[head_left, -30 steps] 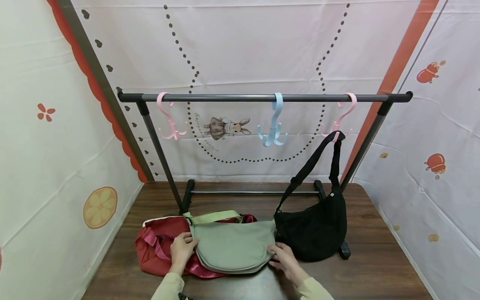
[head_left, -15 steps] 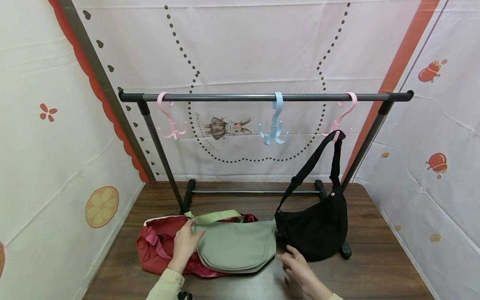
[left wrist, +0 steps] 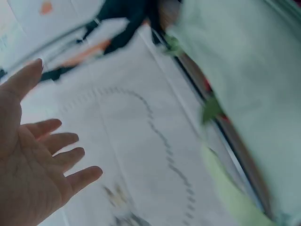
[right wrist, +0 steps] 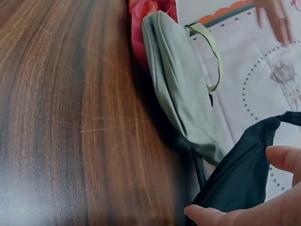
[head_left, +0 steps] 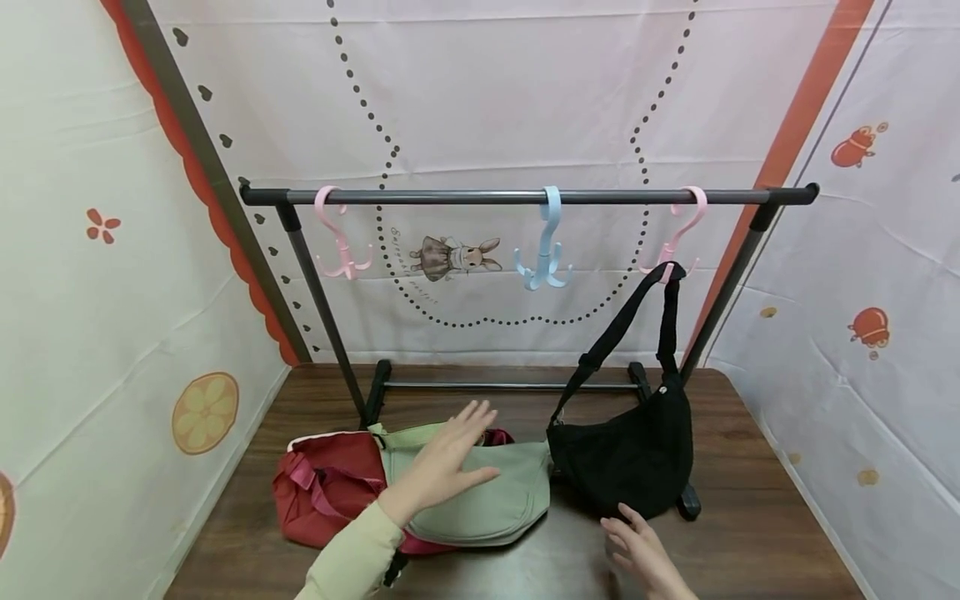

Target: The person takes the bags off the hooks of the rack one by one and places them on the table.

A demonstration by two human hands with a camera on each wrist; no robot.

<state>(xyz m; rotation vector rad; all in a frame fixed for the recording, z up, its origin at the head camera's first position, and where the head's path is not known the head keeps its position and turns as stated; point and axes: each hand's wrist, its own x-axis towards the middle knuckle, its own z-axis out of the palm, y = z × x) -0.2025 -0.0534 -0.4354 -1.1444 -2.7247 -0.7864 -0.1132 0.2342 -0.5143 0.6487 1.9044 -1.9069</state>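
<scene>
A sage-green shoulder bag [head_left: 502, 492] lies on the table, partly over a red bag [head_left: 330, 483]. My left hand [head_left: 442, 462] is held above the green bag with its fingers spread, holding nothing; in the left wrist view the same hand [left wrist: 42, 165] shows its palm. A black shoulder bag [head_left: 630, 458] hangs by its strap from the right pink hook [head_left: 675, 233]. Near the lower edge of the black bag is my right hand [head_left: 637, 546], its fingers loosely extended; nothing is gripped. The right wrist view shows its thumb and a finger in front of the black bag [right wrist: 240, 174].
A dark metal rack [head_left: 450, 197] stands across the back of the wooden table [head_left: 750, 533]. From its bar also hang a light-blue hook [head_left: 545, 242] in the middle and another pink hook [head_left: 341, 237] at left. Printed cloth walls [head_left: 510, 92] surround the table.
Both hands have let go of the green bag's sides. My left hand has swung right and up over it, while my right hand has drawn back to the right. The bags lie as before.
</scene>
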